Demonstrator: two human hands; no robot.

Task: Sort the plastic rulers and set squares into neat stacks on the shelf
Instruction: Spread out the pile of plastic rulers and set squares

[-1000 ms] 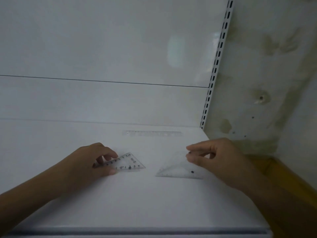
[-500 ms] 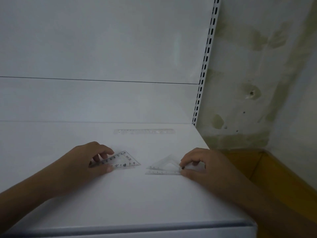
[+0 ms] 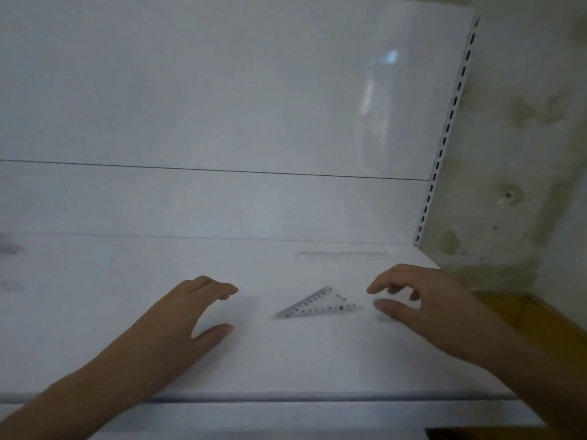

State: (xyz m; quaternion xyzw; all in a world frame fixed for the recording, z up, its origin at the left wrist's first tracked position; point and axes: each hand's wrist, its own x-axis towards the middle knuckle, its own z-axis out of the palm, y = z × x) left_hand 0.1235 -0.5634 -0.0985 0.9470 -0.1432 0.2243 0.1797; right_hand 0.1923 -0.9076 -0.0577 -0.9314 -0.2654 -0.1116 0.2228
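Clear plastic set squares [image 3: 320, 304] lie flat on the white shelf [image 3: 286, 360] as one triangular pile; how many are in it I cannot tell. My left hand [image 3: 190, 315] hovers to the left of the pile, fingers relaxed, holding nothing. To the pile's right is my right hand [image 3: 413, 300], fingers loosely spread and apart from it. A clear straight ruler [image 3: 341, 255] lies farther back near the shelf's rear, parallel to the back panel.
The shelf's white back panel [image 3: 222, 122] rises behind. A slotted upright [image 3: 444, 138] marks the shelf's right end, with a stained wall [image 3: 524, 154] beyond. The shelf's front edge [image 3: 286, 400] runs across the bottom. Faint blurred marks lie at the far left [image 3: 11, 249].
Both hands have let go of their set squares and drawn apart. The two triangles, earlier side by side, now appear as one pile between the hands.
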